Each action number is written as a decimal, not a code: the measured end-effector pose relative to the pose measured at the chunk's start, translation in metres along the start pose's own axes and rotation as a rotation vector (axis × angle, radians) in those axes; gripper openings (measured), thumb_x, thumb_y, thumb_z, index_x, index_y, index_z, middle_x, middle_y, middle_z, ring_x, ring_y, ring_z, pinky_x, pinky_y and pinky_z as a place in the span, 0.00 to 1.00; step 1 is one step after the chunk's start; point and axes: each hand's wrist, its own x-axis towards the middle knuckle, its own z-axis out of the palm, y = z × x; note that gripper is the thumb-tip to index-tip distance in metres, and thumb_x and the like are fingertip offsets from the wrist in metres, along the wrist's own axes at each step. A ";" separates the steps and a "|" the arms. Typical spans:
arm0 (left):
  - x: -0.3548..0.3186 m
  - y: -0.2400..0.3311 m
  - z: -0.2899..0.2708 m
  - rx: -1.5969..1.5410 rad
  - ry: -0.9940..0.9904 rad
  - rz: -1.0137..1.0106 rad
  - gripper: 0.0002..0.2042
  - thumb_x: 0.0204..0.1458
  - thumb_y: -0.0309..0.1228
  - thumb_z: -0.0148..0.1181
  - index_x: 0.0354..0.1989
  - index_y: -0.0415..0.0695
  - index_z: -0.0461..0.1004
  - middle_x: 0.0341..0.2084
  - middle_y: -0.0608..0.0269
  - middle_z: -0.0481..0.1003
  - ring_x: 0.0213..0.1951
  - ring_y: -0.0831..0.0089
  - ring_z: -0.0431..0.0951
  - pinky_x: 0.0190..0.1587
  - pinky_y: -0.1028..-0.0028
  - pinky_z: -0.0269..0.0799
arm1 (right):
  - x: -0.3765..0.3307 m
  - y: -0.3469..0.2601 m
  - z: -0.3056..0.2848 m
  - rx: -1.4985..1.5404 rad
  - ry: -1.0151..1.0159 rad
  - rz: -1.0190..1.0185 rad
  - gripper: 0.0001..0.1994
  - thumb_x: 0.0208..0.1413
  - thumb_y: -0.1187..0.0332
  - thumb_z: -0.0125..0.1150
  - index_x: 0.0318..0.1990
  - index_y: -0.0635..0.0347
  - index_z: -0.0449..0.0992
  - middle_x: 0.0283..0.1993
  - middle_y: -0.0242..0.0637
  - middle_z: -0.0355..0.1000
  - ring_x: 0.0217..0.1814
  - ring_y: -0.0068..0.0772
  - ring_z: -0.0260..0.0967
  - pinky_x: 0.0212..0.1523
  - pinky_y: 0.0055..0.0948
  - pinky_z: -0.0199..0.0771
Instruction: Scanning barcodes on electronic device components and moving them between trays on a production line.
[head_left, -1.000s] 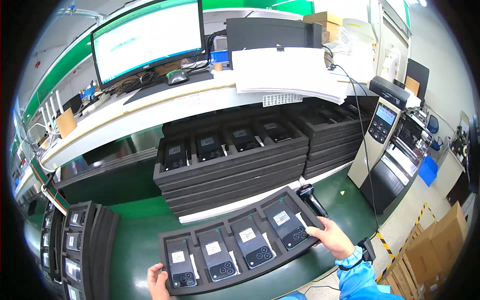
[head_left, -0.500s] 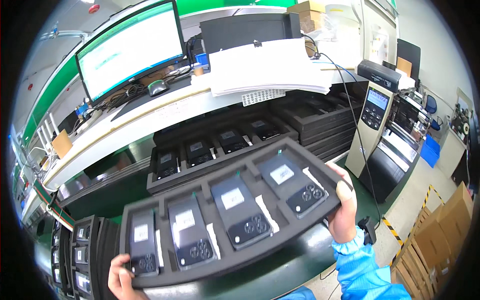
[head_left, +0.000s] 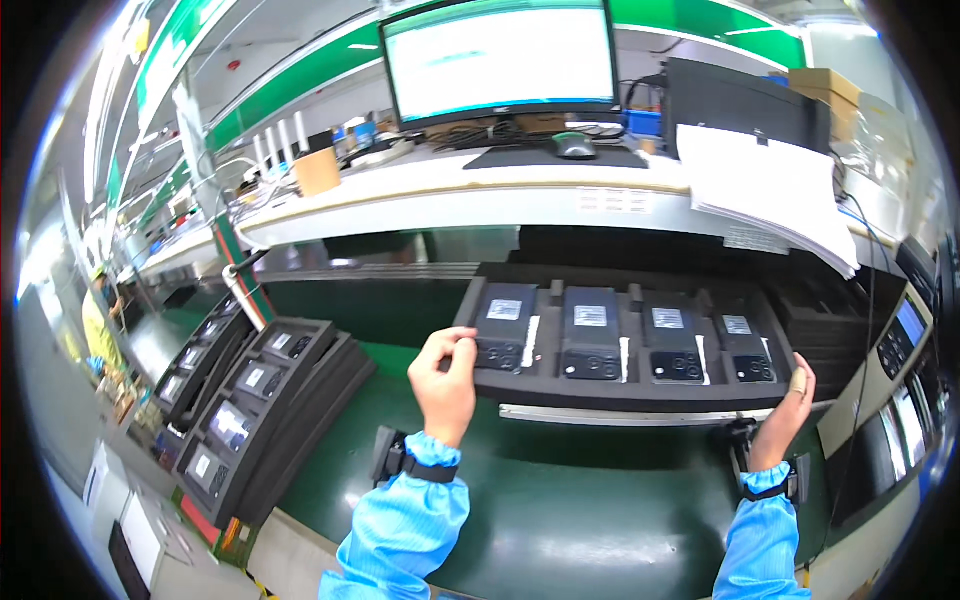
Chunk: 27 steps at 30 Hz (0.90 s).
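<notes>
A black foam tray [head_left: 640, 389] lies level below the shelf, with several dark smartphones [head_left: 590, 335] in its compartments. Each phone lies camera end towards me, bears a white label and has a white strip beside it. My left hand [head_left: 446, 385] grips the tray's near left corner, thumb and fingers closed together. At the near right corner my right hand [head_left: 787, 412] holds the end, its fingers along the outer side. Both wrists carry black straps with small black devices over blue sleeves. What lies directly under the tray is mostly hidden.
On the left stand stacked foam trays [head_left: 330, 375] of phones. Above, a shelf [head_left: 480, 207] carries a monitor [head_left: 500, 60], a mouse [head_left: 575, 146] and overhanging papers [head_left: 760, 185]. A label printer [head_left: 895, 350] stands right of the green bench [head_left: 590, 500]. Another person [head_left: 100, 320] is far left.
The tray has moved away from me, from tilted in my hands to level below the shelf. My view has turned left, bringing the left stacks further in.
</notes>
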 end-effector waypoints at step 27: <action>0.066 -0.071 0.084 -0.048 -0.048 -0.093 0.15 0.57 0.24 0.59 0.52 0.33 0.69 0.51 0.51 0.74 0.56 0.66 0.73 0.61 0.68 0.67 | 0.097 0.077 0.056 -0.882 0.108 -0.719 0.12 0.68 0.70 0.49 0.52 0.55 0.77 0.52 0.36 0.79 0.59 0.40 0.72 0.72 0.47 0.52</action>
